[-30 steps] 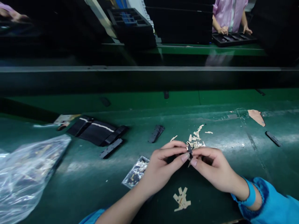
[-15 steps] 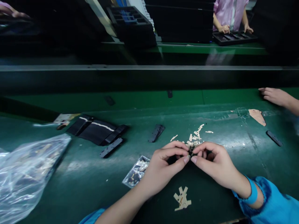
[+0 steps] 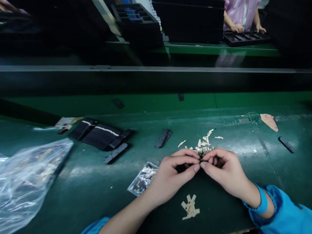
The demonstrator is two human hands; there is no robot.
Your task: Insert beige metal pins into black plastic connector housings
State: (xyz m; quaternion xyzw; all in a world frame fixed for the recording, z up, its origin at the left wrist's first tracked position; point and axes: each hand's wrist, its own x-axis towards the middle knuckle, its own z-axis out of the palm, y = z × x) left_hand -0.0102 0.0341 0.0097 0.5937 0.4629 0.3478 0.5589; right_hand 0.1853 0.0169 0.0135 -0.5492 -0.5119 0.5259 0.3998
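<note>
Facing each other, the left hand (image 3: 167,178) and right hand (image 3: 226,170) had fingertips clamped on a half-hidden small dark part (image 3: 201,158) between them, nearer than the far pale strips (image 3: 206,142).

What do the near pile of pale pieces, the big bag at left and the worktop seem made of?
Pale pieces: matte, perhaps plastic or card, being thin and flat without shine.
Big bag: clear, glossy plastic film, by its crinkles, white glints and see-through look.
Worktop: smooth green, possibly a rubber or vinyl covering, from its soft sheen.
</note>
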